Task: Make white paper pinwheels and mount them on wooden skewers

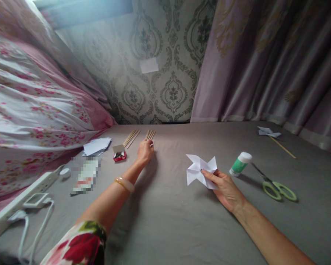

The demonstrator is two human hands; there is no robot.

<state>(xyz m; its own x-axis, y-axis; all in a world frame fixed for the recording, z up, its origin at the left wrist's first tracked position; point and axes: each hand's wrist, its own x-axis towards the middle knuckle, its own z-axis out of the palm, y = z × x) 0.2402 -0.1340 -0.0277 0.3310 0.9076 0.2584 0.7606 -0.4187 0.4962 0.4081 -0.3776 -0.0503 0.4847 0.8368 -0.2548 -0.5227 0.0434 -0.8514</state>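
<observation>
A white paper pinwheel point(200, 170) is pinched in my right hand point(226, 187), the thumb pressing near its centre, where a small dark pin head shows. My left hand point(145, 151) reaches far forward with its fingers curled together at the near ends of several thin wooden sticks point(150, 134). Its fingertips are partly hidden, so I cannot tell if a stick is gripped. Left of that hand lie a second group of wooden sticks point(131, 139) and a small red box point(119, 156) with its flap up and dark small items inside.
Right of the pinwheel stand a green-and-white glue stick point(240, 164) and green-handled scissors point(278, 190). A pinwheel on a stick point(269, 132) lies at the far right. White paper sheets point(96, 146), a blurred packet point(86, 176) and a power strip point(22, 198) with cables lie left.
</observation>
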